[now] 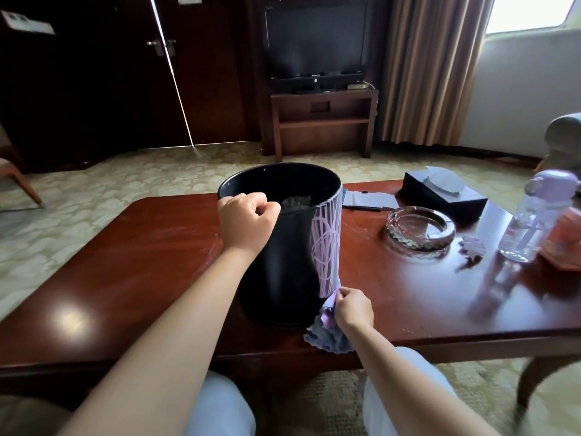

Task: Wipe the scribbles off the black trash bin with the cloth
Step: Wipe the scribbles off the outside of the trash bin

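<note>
The cloth hangs under the right hand, at the near edge of the table. The fingers pinch it tight and push its top against the bottom of the black bin, just under the purple scribbles. Farther back, the left hand curls round the bin's rim, arm stretched out straight.
</note>
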`<state>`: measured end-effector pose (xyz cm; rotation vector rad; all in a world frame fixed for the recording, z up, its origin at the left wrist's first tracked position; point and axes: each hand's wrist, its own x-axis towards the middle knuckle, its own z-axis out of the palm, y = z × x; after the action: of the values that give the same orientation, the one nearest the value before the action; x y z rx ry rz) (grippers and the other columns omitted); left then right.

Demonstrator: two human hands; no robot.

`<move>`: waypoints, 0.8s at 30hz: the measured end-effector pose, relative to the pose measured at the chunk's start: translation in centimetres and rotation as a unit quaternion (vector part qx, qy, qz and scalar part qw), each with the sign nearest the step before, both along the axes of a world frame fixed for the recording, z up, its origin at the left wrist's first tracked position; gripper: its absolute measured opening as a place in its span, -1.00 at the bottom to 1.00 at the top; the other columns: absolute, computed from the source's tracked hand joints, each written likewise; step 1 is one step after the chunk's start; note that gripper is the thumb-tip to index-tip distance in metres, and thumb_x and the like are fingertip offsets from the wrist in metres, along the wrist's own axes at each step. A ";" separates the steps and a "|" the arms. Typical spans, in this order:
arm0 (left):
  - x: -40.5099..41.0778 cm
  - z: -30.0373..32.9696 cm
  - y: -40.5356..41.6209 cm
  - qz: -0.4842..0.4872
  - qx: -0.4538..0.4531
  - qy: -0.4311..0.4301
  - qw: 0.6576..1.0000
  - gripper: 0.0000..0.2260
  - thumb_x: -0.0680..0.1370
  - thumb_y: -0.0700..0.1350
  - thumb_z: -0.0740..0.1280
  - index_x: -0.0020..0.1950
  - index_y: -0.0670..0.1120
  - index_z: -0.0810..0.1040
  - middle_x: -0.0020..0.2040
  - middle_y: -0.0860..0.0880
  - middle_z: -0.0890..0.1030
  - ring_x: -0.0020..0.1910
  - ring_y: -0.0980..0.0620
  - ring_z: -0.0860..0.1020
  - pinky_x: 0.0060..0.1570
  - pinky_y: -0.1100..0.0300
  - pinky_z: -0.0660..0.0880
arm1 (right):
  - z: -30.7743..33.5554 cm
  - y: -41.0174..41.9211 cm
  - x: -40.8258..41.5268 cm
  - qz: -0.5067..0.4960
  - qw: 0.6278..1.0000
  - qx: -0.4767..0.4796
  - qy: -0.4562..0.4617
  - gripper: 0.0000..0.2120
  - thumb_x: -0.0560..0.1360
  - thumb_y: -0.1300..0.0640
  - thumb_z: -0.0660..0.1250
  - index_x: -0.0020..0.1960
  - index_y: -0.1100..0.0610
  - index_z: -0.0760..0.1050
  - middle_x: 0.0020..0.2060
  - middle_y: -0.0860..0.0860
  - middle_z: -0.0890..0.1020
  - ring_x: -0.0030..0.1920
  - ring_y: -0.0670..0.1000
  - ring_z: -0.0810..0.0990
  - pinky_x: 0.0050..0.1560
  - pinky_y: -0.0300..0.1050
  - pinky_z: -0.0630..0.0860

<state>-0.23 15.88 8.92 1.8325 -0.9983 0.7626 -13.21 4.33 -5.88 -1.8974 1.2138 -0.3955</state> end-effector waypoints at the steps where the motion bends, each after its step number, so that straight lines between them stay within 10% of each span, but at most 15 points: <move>1: 0.0 0.0 0.0 -0.001 0.000 -0.003 1.000 -0.61 0.32 -0.19 0.23 -0.51 0.04 0.02 -0.61 0.07 0.04 -0.59 0.14 0.14 -0.36 0.29 0.13 | -0.3 0.5 0.0 0.003 1.000 -0.012 0.006 -0.71 0.58 0.05 0.11 -0.02 0.11 0.60 -0.04 0.15 0.63 0.01 0.19 0.58 -0.02 -0.09 0.49; 24: 0.1 0.2 0.2 -0.003 0.008 0.011 1.000 -0.63 0.31 -0.17 0.23 -0.53 0.02 0.05 -0.63 0.03 0.05 -0.60 0.12 0.16 -0.37 0.25 0.13 | -0.7 -2.1 0.1 0.084 0.983 -0.103 0.127 -0.73 0.56 0.06 0.06 0.11 -0.06 0.50 0.08 0.09 0.44 0.14 0.17 0.41 0.01 -0.05 0.39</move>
<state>-0.16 16.05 9.12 1.8459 -0.9983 0.7315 -13.14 2.25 -6.56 -2.2657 1.1999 -0.1973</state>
